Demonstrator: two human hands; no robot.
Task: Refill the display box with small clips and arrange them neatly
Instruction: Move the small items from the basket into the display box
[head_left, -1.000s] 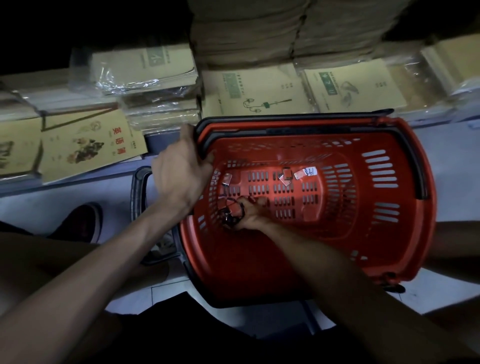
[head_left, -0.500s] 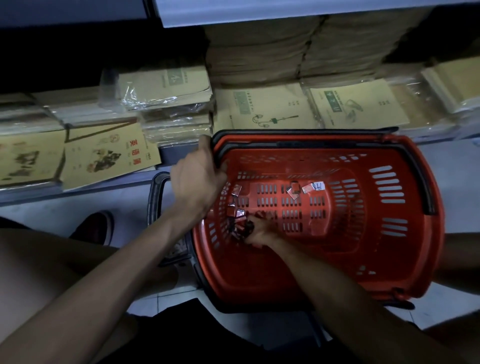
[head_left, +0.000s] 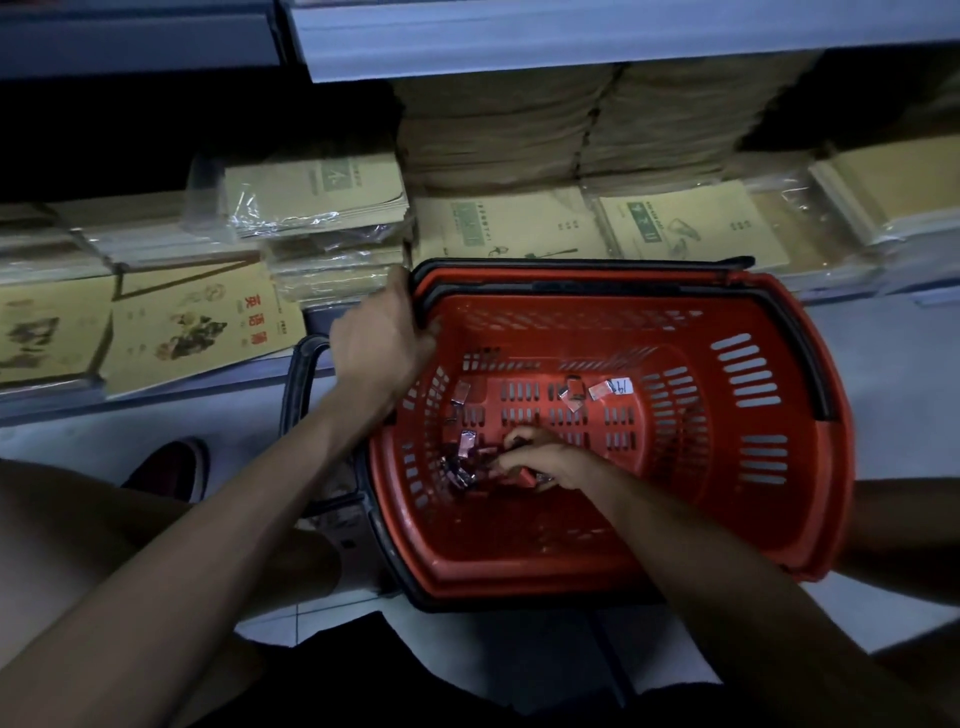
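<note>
Several clips (head_left: 464, 457), dim, piled centre frame in basket (head_left: 810, 519); count unclear. L hand (head_left: 382, 338) grips rim, fingertips hidden. R hand (head_left: 545, 460) curled over pile; whether pinching any, can't tell.

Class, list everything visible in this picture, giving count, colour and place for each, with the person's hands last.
basket: one, red with black handles, centre of view.
small clips: pile, uncountable, dark and shiny, basket's near-left bottom; few loose clips farther in.
paper tag: one, white, beside the loose clips.
exercise books: many stacks, tan, behind the basket.
shelf board: one, grey, above the books.
shoe: one, dark, floor at left.
left hand: one, gripping the basket's rim.
right hand: one, in the basket, fingers curled at the pile.
</note>
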